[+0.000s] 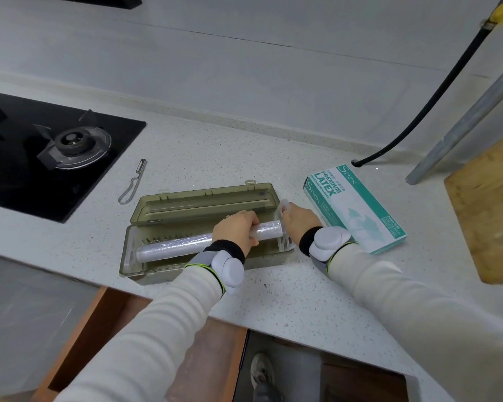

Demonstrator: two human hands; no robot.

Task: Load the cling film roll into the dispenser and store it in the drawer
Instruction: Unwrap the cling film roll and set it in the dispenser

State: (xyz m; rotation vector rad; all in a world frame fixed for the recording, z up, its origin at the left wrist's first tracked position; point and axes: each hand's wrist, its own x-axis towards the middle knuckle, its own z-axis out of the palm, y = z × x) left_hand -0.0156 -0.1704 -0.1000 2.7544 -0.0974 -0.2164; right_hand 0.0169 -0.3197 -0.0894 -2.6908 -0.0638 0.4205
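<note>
Item 1: dispenser (157, 271), olive translucent box, on the speckled countertop (288, 300) near its front edge, lid (198, 204) hinged open toward the wall.

Item 2: cling film roll (172, 246), lying lengthwise inside the dispenser base, left end down in the tray, right end slightly raised.

Item 3: left hand (235, 230), fingers curled round the roll near its right end, gripping it from above.

Item 4: right hand (299, 221), at the right end of the dispenser, fingertips pinching a translucent white plastic end piece (282, 208) just beside the roll's end. How that piece sits in the box cannot be told.

Item 5: drawer (76, 338), brown wood, pulled open below the counter edge, under the left forearm.

Item 6: box of latex gloves (357, 204), teal and white, flat on the counter, just right of the right wrist.

Item 7: metal peeler (132, 184), between the dispenser and the black gas hob (41, 152).

Item 8: wooden cutting board (488, 204), far right.
</note>
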